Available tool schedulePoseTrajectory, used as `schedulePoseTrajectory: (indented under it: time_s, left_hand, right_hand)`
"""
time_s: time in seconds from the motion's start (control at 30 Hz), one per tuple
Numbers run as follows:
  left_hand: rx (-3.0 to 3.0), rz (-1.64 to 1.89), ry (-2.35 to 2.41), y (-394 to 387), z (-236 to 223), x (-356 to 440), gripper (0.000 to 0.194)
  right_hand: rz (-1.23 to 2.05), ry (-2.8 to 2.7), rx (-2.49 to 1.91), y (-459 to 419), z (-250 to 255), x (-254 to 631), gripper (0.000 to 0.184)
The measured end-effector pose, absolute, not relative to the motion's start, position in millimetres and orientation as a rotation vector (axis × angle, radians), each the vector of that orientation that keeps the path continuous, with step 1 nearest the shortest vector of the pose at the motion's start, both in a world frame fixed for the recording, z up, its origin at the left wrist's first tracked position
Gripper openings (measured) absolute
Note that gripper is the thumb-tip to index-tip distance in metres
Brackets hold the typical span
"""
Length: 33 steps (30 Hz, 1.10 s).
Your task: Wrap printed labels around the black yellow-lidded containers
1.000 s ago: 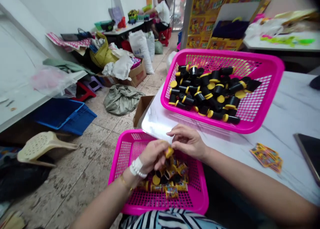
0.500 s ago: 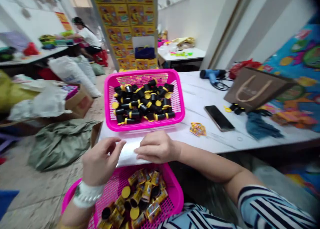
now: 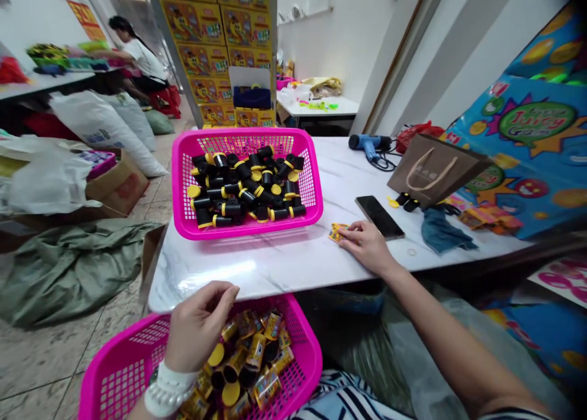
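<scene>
We pinched the small, flat yellow labels (image 3: 336, 232), printed in several colours, with our right hand (image 3: 367, 246) on the tabletop (image 3: 275, 264), right of the far basket (image 3: 250, 231). Our left hand (image 3: 195, 328) pressed thumb and finger together above the near basket (image 3: 312, 350).

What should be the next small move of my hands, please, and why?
Probably the right hand should pinch one printed yellow label and lift it off the table. Its fingertips are already at the small pile of labels, while the left hand, above the nearer pink basket, shows nothing in its grip.
</scene>
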<state>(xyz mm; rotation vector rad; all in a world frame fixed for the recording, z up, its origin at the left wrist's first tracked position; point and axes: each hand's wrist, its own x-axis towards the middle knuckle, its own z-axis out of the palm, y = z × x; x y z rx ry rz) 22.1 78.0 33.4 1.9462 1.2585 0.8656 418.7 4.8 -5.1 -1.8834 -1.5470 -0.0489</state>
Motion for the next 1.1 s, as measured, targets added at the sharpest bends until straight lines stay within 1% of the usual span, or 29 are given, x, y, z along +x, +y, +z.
schedulePoseTrajectory:
  time_s: [0.1,0.2,0.3,0.43,0.57,0.63,0.77,0.93,1.1]
  left_hand:
    - [1.913,0.87,1.222,81.3,42.4,26.3,0.03]
    - [1.84,0.783,1.201,77.7,34.4,26.9,0.032]
    - [1.771,0.749,1.208,67.3,21.0,26.1,0.033]
    - [1.67,0.742,1.273,52.4,13.9,21.1,0.033]
    - [1.671,0.719,1.276,43.4,13.4,15.3,0.033]
    - [1.712,0.7,1.262,40.7,11.7,11.9,0.034]
    - [1.739,0.743,1.314,31.9,5.8,2.1,0.037]
    - [1.701,0.761,1.371,13.3,-3.5,-5.3,0.034]
    - [1.743,0.72,1.32,12.4,-3.8,-2.9,0.028]
  right_hand:
    - [-0.093,-1.543,-1.881,7.6,-1.6,418.0,0.039]
    - [-0.212,-1.612,-1.975,6.9,0.2,424.4,0.051]
    - [-0.275,-1.701,-2.037,1.3,-6.0,422.2,0.048]
    - [-0.346,-1.737,-2.011,-8.4,-16.0,389.9,0.048]
    - [-0.275,-1.849,-1.974,-6.2,-16.5,353.0,0.049]
    - [-0.262,-1.87,-1.984,-3.8,-14.5,343.5,0.053]
    - [-0.344,-1.84,-2.024,-12.6,-12.1,331.6,0.07]
    - [-0.293,-1.95,-1.965,-36.5,-16.3,305.9,0.062]
    - [-0.272,-1.99,-1.946,-37.1,-20.0,293.8,0.071]
